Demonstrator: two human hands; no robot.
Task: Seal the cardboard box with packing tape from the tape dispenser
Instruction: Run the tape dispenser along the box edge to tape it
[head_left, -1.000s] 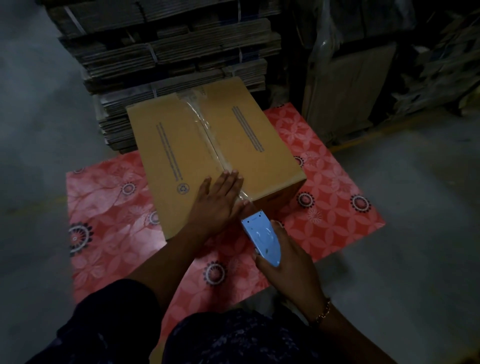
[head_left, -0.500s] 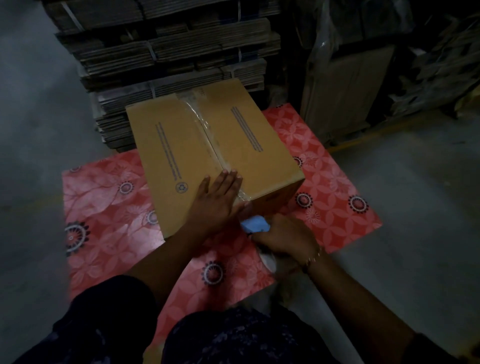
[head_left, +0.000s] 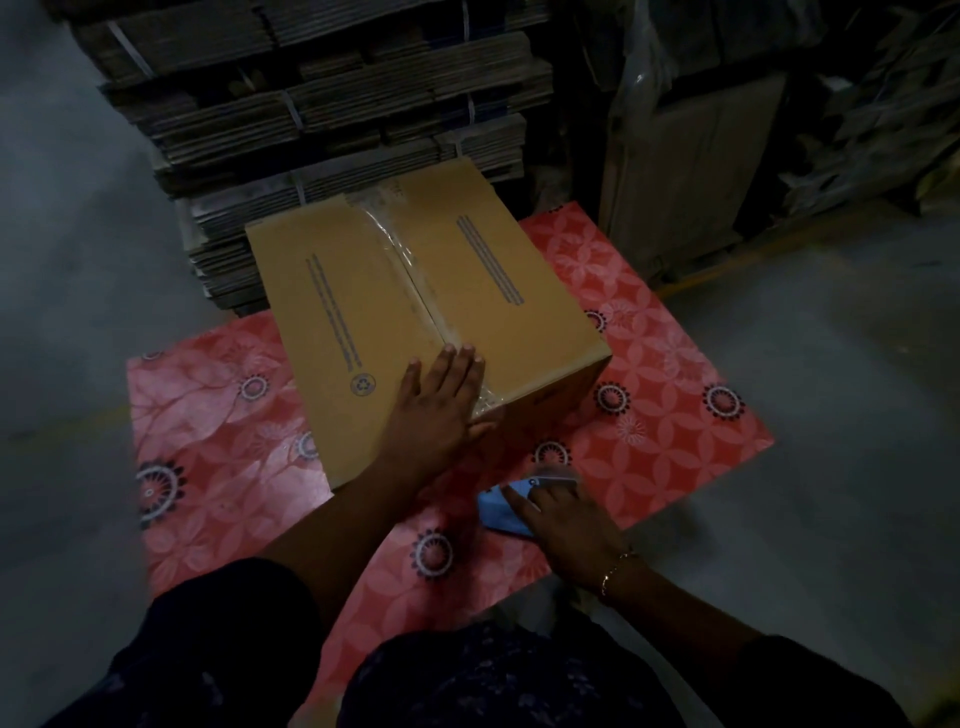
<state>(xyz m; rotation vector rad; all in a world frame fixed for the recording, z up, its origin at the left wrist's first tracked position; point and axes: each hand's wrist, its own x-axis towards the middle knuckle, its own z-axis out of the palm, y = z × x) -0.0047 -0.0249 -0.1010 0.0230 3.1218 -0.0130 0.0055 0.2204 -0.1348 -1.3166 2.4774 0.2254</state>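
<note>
A closed brown cardboard box rests on a red patterned mat. A strip of clear tape runs along its centre seam and over the near edge. My left hand lies flat, fingers spread, on the near end of that seam, pressing the tape. My right hand holds the blue tape dispenser low over the mat, in front of the box and apart from it. The hand covers part of the dispenser.
Strapped bundles of flattened cardboard are stacked right behind the box. A wrapped pallet of goods stands at the back right. Grey concrete floor surrounds the mat. My knees, in dark patterned cloth, fill the bottom edge.
My right hand has drawn the dispenser down and away from the box's near edge to the mat. The left hand has stayed pressed on the seam.
</note>
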